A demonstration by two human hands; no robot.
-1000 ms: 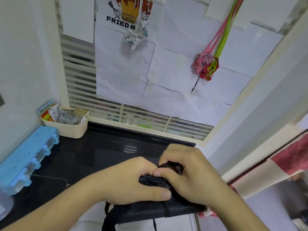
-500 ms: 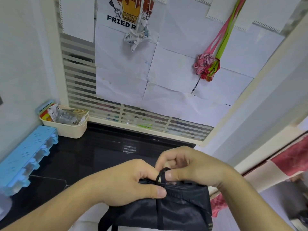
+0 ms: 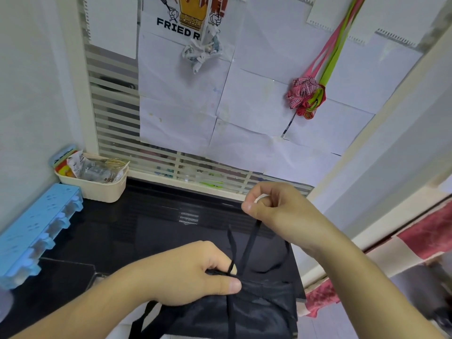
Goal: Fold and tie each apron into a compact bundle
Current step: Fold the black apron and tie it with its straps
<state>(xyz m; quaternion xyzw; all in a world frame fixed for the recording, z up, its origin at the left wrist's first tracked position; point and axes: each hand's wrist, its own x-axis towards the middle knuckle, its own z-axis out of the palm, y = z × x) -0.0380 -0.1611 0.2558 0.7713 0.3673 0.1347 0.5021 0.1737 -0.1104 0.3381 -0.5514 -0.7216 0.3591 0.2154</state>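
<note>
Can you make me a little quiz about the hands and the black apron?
1. True or false: the right hand is pulling a strap upward.
2. What does the left hand pin down? A) the basket B) the apron C) a paper
3. What colour is the rack beside the basket?

Key: 1 true; 2 B; 3 blue.
</note>
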